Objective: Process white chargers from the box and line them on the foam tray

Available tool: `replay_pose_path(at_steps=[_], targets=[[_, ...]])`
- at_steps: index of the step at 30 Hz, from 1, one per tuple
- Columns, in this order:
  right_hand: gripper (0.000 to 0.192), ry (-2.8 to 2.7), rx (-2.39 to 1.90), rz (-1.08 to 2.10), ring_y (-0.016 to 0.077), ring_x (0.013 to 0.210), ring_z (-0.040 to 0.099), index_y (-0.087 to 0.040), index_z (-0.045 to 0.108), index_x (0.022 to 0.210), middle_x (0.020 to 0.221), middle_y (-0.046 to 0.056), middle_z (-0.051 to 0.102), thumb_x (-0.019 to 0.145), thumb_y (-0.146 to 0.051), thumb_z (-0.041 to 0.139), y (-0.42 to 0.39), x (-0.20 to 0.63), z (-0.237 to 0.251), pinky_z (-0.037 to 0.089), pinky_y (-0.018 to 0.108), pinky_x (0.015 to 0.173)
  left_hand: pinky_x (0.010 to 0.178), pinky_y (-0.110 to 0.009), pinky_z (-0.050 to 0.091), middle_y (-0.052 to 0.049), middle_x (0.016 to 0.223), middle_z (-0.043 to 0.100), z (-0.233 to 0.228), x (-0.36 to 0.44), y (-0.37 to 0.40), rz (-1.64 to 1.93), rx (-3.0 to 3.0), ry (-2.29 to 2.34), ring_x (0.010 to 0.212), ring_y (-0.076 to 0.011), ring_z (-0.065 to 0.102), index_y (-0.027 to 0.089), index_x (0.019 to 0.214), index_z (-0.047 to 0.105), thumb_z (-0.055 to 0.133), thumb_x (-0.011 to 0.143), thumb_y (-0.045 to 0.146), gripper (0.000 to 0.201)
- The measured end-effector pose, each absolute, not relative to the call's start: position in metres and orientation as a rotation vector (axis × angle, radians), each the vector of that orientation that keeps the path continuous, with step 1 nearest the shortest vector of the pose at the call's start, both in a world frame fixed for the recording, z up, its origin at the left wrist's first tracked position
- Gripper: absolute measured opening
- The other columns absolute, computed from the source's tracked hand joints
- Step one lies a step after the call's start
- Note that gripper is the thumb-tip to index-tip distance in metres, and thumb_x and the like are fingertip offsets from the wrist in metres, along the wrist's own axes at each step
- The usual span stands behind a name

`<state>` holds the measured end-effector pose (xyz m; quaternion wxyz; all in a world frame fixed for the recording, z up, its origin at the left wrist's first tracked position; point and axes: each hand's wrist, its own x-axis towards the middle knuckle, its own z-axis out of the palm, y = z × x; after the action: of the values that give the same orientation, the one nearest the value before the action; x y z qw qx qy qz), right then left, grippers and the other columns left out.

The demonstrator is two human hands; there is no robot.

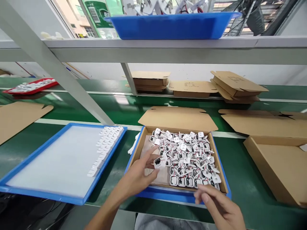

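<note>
An open cardboard box (176, 118) in front of me holds many small white plastic parts (184, 156) with dark insides and red wires. They lie in packed rows, with loose ones heaped on top. Over the box's left side, my left hand (140, 171) has its thumb and fingertips around one white part (158, 163), tilted among the fingers. My right hand (219, 204) is at the box's front right edge, fingers curled in toward the thumb. Whatever those fingers may hold is hidden. A blue tray (178, 196) shows under the box.
On the left, a blue-rimmed white tray (57, 159) carries a strip of white pieces (105, 147). Another cardboard box (275, 169) stands open at right. Folded cartons (237, 84) and a red tray (31, 86) lie behind. A slanted post (64, 76) and a shelf with a blue bin (171, 27) stand ahead.
</note>
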<state>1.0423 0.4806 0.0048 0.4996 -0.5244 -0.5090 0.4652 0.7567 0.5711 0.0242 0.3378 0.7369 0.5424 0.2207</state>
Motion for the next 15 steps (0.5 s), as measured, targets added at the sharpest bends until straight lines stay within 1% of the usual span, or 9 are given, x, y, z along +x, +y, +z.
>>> replay_pose_path(at_steps=[2, 3, 4, 5, 7, 9, 10, 13, 15], targets=[[0.033, -1.176, -1.205, 1.284, 0.021, 0.093, 0.079, -0.032, 0.076, 0.125, 0.111, 0.008, 0.082, 0.096, -0.044, 0.071, 0.49, 1.037, 0.002, 0.068, 0.029, 0.083, 0.094, -0.037, 0.062, -0.011, 0.136, 0.071, 0.03, 0.764, 0.548, 0.774, 1.705, 1.194, 0.109, -0.0255, 0.074, 0.033, 0.16, 0.035, 0.065, 0.096, 0.03, 0.071], [0.038, -1.14, -1.153, 1.355, 0.0219, 0.1, 0.079, -0.032, 0.073, 0.131, 0.121, 0.009, 0.08, 0.095, -0.046, 0.072, 0.495, 1.034, 0.001, 0.068, 0.032, 0.088, 0.093, -0.036, 0.062, -0.01, 0.132, 0.072, 0.031, 0.769, 0.538, 0.821, 1.625, 1.086, 0.106, -0.0248, 0.074, 0.035, 0.158, 0.039, 0.068, 0.094, 0.028, 0.07], [0.042, -1.117, -1.084, 1.408, 0.0224, 0.104, 0.078, -0.033, 0.071, 0.134, 0.127, 0.01, 0.078, 0.094, -0.047, 0.072, 0.5, 1.03, 0.001, 0.067, 0.034, 0.091, 0.091, -0.035, 0.063, -0.009, 0.129, 0.073, 0.03, 0.775, 0.53, 0.829, 1.583, 1.003, 0.103, -0.0237, 0.074, 0.036, 0.156, 0.042, 0.071, 0.092, 0.026, 0.071], [0.04, -1.123, -0.997, 1.437, 0.0223, 0.105, 0.078, -0.034, 0.072, 0.132, 0.127, 0.009, 0.078, 0.094, -0.046, 0.073, 0.505, 1.026, 0.002, 0.067, 0.034, 0.091, 0.09, -0.034, 0.062, -0.007, 0.127, 0.074, 0.029, 0.781, 0.524, 0.819, 1.567, 0.943, 0.1, -0.0227, 0.074, 0.038, 0.154, 0.045, 0.073, 0.09, 0.023, 0.072], [0.03, -1.184, -0.844, 1.413, 0.0218, 0.104, 0.077, -0.034, 0.078, 0.123, 0.118, 0.008, 0.08, 0.095, -0.043, 0.073, 0.512, 1.021, 0.004, 0.066, 0.033, 0.089, 0.088, -0.033, 0.06, -0.003, 0.121, 0.074, 0.025, 0.791, 0.518, 0.809, 1.578, 0.904, 0.097, -0.0209, 0.072, 0.041, 0.15, 0.051, 0.076, 0.085, 0.017, 0.074], [0.023, -1.247, -0.743, 1.343, 0.0221, 0.103, 0.077, -0.033, 0.081, 0.115, 0.106, 0.007, 0.082, 0.093, -0.039, 0.075, 0.516, 1.018, 0.005, 0.066, 0.034, 0.089, 0.084, -0.032, 0.057, -0.002, 0.115, 0.073, 0.021, 0.796, 0.518, 0.826, 1.603, 0.905, 0.093, -0.0198, 0.068, 0.041, 0.142, 0.06, 0.078, 0.082, 0.016, 0.067], [0.025, -1.264, -0.712, 1.321, 0.0226, 0.105, 0.076, -0.033, 0.081, 0.115, 0.105, 0.007, 0.082, 0.091, -0.038, 0.078, 0.516, 1.017, 0.005, 0.066, 0.035, 0.09, 0.082, -0.031, 0.056, -0.003, 0.113, 0.071, 0.02, 0.797, 0.52, 0.838, 1.609, 0.901, 0.091, -0.0196, 0.067, 0.04, 0.137, 0.064, 0.078, 0.082, 0.017, 0.062], [0.037, -1.241, -0.724, 1.353, 0.0243, 0.111, 0.076, -0.033, 0.077, 0.122, 0.117, 0.009, 0.08, 0.086, -0.036, 0.083, 0.513, 1.016, 0.0, 0.066, 0.036, 0.092, 0.08, -0.032, 0.053, -0.005, 0.11, 0.066, 0.019, 0.794, 0.524, 0.88, 1.584, 0.86, 0.092, -0.0206, 0.064, 0.036, 0.126, 0.073, 0.08, 0.084, 0.02, 0.045], [0.039, -1.194, -0.782, 1.388, 0.0241, 0.11, 0.077, -0.032, 0.076, 0.125, 0.124, 0.011, 0.077, 0.087, -0.034, 0.083, 0.512, 1.015, -0.007, 0.066, 0.037, 0.092, 0.082, -0.033, 0.053, -0.006, 0.112, 0.066, 0.02, 0.793, 0.524, 0.9, 1.56, 0.843, 0.094, -0.0215, 0.064, 0.035, 0.123, 0.074, 0.082, 0.084, 0.023, 0.043]])
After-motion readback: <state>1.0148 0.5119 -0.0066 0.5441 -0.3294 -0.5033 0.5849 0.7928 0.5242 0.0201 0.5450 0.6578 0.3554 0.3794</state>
